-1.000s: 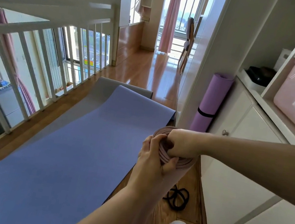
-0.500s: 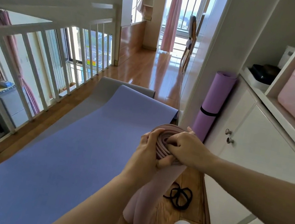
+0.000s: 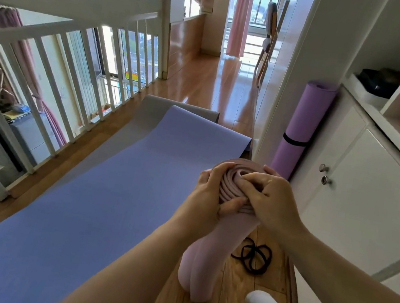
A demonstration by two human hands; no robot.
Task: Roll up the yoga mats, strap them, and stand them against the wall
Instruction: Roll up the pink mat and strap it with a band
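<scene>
Wooden floor (image 3: 232, 82): black straps (image 3: 255, 257) beside pink mat (image 3: 219, 245)

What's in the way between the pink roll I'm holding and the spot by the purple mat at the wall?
Nothing visible blocks it. The pink roll stands on end in both hands, and the floor toward the strapped purple mat holds only the loose black straps, low enough to lift over.

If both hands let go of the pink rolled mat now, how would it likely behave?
The pink rolled mat carries no strap, so its coils would probably spring loose. It stands on end on the floor, steadied by left hand and right hand; likely to tip, then roll.
</scene>
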